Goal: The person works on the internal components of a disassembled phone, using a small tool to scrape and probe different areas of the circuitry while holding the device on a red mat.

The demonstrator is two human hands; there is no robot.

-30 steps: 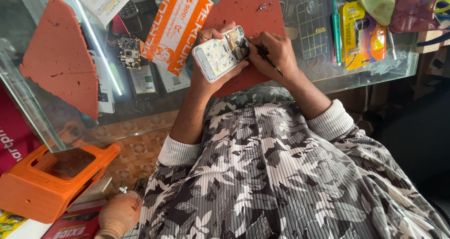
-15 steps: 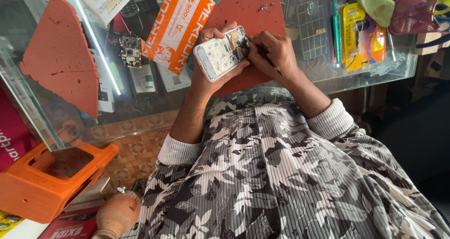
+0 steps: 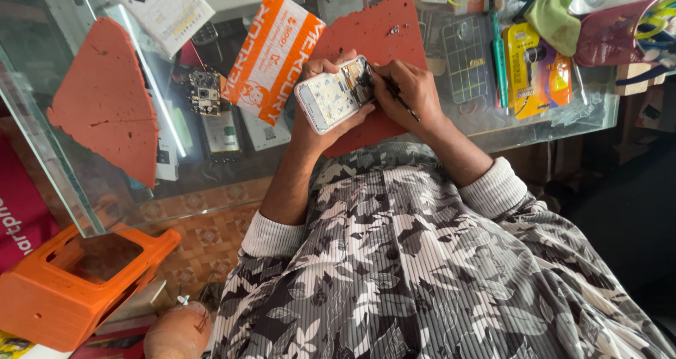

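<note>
Right now my left hand (image 3: 318, 123) cradles the opened white phone body (image 3: 335, 95), long axis running eight to two o'clock, over the red rubber mat (image 3: 384, 38) on the glass counter (image 3: 535, 123). My right hand (image 3: 408, 91) pinches a thin dark tool (image 3: 400, 98) at its two-o'clock end. An orange-and-white packet (image 3: 271, 56) lies at nine o'clock.

Two red mats (image 3: 105, 105), two hands (image 3: 408, 91), perhaps three phones (image 3: 334, 95) (clutter).
</note>
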